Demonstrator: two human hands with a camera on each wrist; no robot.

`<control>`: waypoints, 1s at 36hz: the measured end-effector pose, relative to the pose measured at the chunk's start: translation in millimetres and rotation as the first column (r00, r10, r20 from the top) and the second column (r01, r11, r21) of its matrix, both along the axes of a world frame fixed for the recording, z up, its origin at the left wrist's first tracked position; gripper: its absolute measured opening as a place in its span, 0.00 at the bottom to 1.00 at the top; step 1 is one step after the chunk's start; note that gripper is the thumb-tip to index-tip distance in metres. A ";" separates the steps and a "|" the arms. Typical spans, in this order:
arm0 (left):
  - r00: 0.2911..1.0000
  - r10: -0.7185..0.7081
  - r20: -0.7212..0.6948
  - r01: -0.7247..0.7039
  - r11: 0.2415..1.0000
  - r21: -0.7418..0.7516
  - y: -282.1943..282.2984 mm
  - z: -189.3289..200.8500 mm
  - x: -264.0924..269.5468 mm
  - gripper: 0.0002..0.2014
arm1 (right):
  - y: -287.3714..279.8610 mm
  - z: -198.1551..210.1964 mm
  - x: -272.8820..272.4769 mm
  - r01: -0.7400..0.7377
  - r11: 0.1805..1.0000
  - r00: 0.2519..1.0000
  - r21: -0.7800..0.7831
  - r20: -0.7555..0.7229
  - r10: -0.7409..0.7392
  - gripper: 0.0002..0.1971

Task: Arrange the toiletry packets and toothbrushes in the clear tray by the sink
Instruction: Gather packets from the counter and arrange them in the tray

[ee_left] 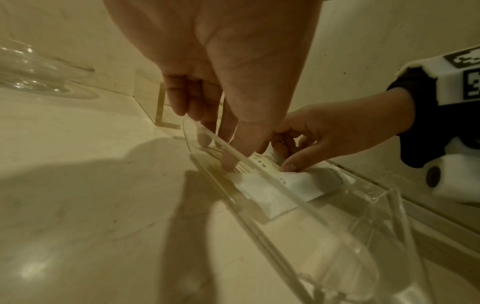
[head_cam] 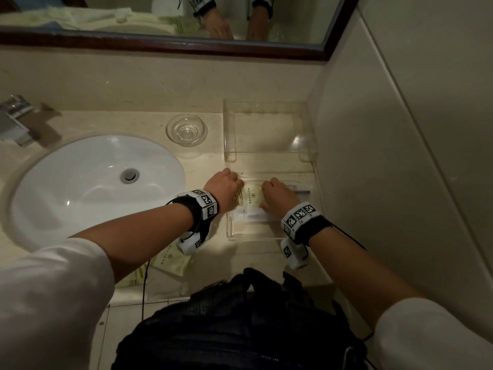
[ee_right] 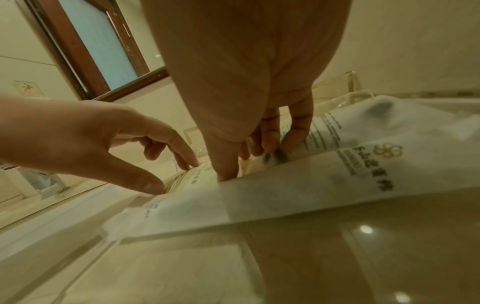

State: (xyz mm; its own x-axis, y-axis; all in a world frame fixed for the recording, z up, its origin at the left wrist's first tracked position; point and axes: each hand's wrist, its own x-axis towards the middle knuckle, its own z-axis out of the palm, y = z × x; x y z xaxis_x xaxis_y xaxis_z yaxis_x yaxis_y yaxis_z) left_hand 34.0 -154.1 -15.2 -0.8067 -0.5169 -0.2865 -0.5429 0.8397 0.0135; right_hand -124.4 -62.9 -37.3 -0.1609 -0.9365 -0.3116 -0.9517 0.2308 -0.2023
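The clear tray (head_cam: pixel 256 238) lies on the counter right of the sink. Inside it a pale green toiletry packet (head_cam: pixel 250 196) rests on a white toothbrush packet (head_cam: pixel 249 215). My left hand (head_cam: pixel 238 186) pinches the green packet's left edge between thumb and fingers. At the packet's right edge my right hand (head_cam: pixel 266 192) grips it, thumb on the near side and fingers curled over the far side. The right wrist view shows the white packets (ee_right: pixel 285 195) with printed text and the green packet (ee_right: pixel 197 179) between both hands. Another toothbrush (head_cam: pixel 300 188) lies by the tray's right wall.
More green packets (head_cam: pixel 173 260) lie on the counter under my left wrist. A glass dish (head_cam: pixel 186 130) stands behind the sink (head_cam: pixel 66 166), with a clear acrylic stand (head_cam: pixel 229 129) to its right. A faucet (head_cam: pixel 16 121) is far left. A black backpack (head_cam: pixel 240 324) hangs below.
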 end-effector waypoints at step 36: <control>0.996 0.015 -0.088 -0.012 0.999 0.038 12.7 -11.4 -6.5 0.24 | 23.2 12.3 -21.0 -0.013 0.997 0.996 -0.070 0.082 0.018 0.18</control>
State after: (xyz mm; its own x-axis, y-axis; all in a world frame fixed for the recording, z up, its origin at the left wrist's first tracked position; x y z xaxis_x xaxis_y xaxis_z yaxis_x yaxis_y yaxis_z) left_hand 27.5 -141.4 -26.5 -0.8229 -0.5181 -0.2334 -0.5493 0.8304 0.0931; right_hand -145.4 -39.7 -25.0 -0.1227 -0.9585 -0.2572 -0.9345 0.1989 -0.2953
